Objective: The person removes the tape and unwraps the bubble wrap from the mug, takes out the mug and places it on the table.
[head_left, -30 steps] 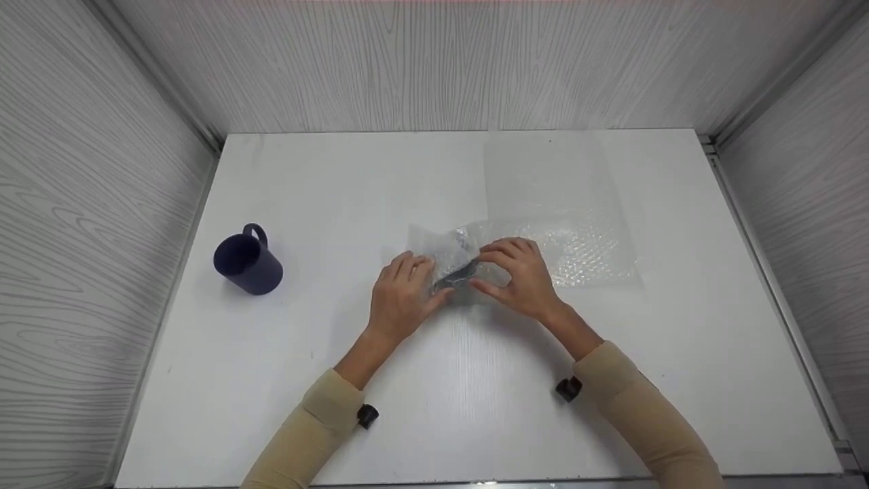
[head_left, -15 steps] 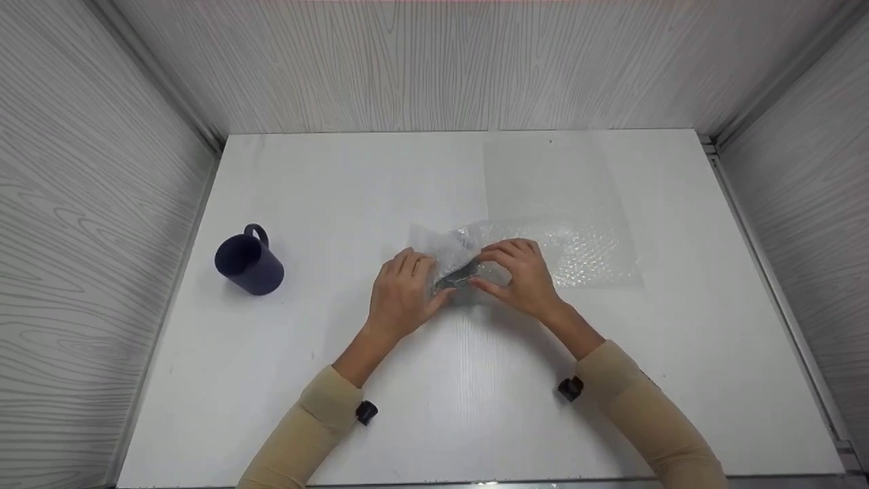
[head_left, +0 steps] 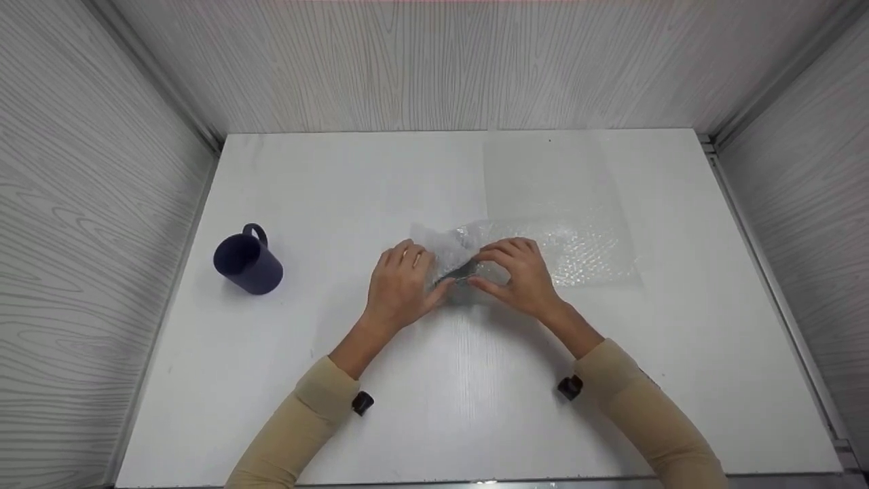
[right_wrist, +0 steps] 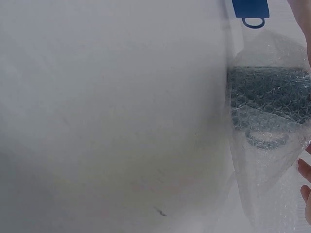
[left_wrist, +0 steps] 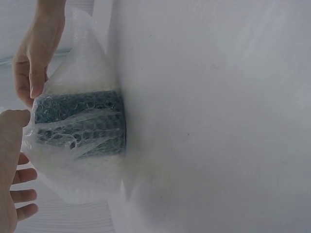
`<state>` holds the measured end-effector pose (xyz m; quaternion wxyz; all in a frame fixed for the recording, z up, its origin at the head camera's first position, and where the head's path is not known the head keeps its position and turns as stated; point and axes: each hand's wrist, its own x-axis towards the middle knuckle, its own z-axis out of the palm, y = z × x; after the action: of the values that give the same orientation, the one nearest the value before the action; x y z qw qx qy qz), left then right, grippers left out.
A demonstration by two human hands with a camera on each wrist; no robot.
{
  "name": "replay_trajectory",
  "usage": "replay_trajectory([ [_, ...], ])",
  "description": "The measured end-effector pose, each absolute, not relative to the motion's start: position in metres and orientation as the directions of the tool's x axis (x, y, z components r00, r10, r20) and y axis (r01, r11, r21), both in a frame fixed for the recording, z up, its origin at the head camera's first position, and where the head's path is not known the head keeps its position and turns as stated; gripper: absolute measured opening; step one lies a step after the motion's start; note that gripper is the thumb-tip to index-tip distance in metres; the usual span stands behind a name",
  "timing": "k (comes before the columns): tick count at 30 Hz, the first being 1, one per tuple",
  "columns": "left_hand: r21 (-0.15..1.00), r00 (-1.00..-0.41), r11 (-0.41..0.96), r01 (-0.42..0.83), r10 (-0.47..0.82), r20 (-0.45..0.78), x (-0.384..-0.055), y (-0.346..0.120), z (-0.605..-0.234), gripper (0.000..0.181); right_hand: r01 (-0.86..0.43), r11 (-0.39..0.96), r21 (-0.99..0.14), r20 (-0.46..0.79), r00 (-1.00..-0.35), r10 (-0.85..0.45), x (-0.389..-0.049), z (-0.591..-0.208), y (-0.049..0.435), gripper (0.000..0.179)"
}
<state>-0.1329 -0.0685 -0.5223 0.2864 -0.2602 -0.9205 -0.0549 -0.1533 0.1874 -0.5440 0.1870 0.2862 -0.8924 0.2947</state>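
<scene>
Between the hands stands a dark mug (right_wrist: 265,92) inside bubble wrap (head_left: 445,251); its handle shows through the plastic in the right wrist view. My left hand (head_left: 397,285) grips the wrap's left side, thumb at the mouth of the bundle and fingers over a raised flap. From the other side my right hand (head_left: 523,278) holds the wrap's upper edge between thumb and fingers. In the left wrist view the mug's dark wall (left_wrist: 77,109) lies under creased layers of bubbles, and the loose wrap spreads past both sides. The right palm is hidden.
A second mug (head_left: 251,265), dark blue, stands at the left of the white table (head_left: 461,407) with its handle pointing away. The flat bubble wrap sheet (head_left: 590,255) stretches to the right and back. Grey wood-grain panels (head_left: 421,68) close off the back and sides.
My left hand has shifted slightly left, its thumb moving up nearer the mouth of the bundle, and the left forearm has swung outward a little. The right hand stays nearly still.
</scene>
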Motion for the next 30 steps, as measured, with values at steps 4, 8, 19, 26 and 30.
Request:
replay_trajectory([
  [4,-0.094,-0.679,0.854,0.511,0.468,0.565,-0.136,-0.067,-0.516,0.047,-0.615,0.663,-0.427,0.491,-0.774,-0.400,-0.153,-0.543,0.187,0.038],
  [8,-0.125,-0.661,0.845,0.520,0.490,0.568,-0.139,-0.063,-0.511,0.043,-0.607,0.665,-0.436,0.483,-0.781,-0.396,-0.153,-0.542,0.188,0.041],
  [19,-0.156,-0.619,0.816,0.557,0.533,0.577,-0.144,-0.058,-0.503,0.034,-0.602,0.671,-0.433,0.472,-0.785,-0.400,-0.152,-0.540,0.188,0.041],
  [26,-0.197,-0.594,0.806,0.559,0.555,0.582,-0.144,-0.062,-0.499,0.034,-0.610,0.670,-0.422,0.485,-0.777,-0.402,-0.153,-0.541,0.188,0.041],
  [30,-0.200,-0.597,0.804,0.560,0.559,0.575,-0.143,-0.065,-0.497,0.032,-0.604,0.676,-0.422,0.474,-0.782,-0.404,-0.153,-0.541,0.187,0.040],
])
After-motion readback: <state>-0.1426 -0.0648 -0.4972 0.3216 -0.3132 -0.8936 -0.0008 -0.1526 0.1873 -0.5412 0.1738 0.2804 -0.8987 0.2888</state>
